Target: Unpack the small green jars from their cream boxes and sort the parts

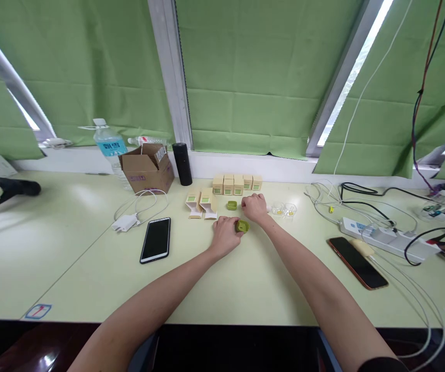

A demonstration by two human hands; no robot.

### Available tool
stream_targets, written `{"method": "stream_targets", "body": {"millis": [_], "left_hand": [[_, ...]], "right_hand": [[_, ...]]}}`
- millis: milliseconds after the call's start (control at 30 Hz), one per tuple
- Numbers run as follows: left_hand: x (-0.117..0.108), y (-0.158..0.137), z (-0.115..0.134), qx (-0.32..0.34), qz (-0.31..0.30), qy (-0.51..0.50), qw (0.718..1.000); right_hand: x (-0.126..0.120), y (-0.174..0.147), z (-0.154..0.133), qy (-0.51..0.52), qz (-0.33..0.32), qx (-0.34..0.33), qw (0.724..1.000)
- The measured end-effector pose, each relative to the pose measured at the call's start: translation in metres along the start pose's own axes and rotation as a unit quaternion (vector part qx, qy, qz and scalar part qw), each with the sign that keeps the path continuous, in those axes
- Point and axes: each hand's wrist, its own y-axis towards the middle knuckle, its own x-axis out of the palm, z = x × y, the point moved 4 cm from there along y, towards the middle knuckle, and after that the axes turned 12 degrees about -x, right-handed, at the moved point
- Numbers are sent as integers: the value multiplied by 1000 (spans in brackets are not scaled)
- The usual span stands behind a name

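Your left hand (pixel 226 235) is closed on a green cup (pixel 242 226), near mid-depth of the worktop (pixel 261 289) and well back from its front edge. Your right hand (pixel 254 207) is just beyond the cup, fingers curled together; you cannot tell whether they grip anything (the hand itself covers the spot).

A broad stretch of surface runs between your forearms to the front edge. Left of your left hand, a white-framed phone (pixel 155 240) bounds the room; outside your right forearm, a dark phone (pixel 357 262) and a power strip (pixel 388 237) do the same. Behind your hands, upright cartons (pixel 238 185) stand near the wall.

You count: green cup, one; green tray (pixel 232 205), one, just beside your right fingertips; clear containers (pixel 291 210), two; opened cartons (pixel 209 204), two; upright cartons, at least five; phones, two.
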Motion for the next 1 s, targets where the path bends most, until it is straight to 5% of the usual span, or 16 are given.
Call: {"method": "stream_targets", "body": {"millis": [233,400,533,667,900,1000], "left_hand": [[0,-1,1,6,4,45,999],[-2,-4,7,11,-12,83,996],[0,-7,14,42,-35,116,992],[-5,-2,18,62,-41,141,987],[-58,55,27,62,39,225,972],[-67,85,28,35,-6,336,941]], "right_hand": [[-9,-1,-1,-10,1,1,1000],[-27,-56,3,13,27,45,999],[-18,-107,-3,40,-2,61,997],[-7,-118,-13,63,-10,47,997],[-4,-112,-15,78,-28,37,996],[-5,-113,-14,81,-39,38,995]]}}
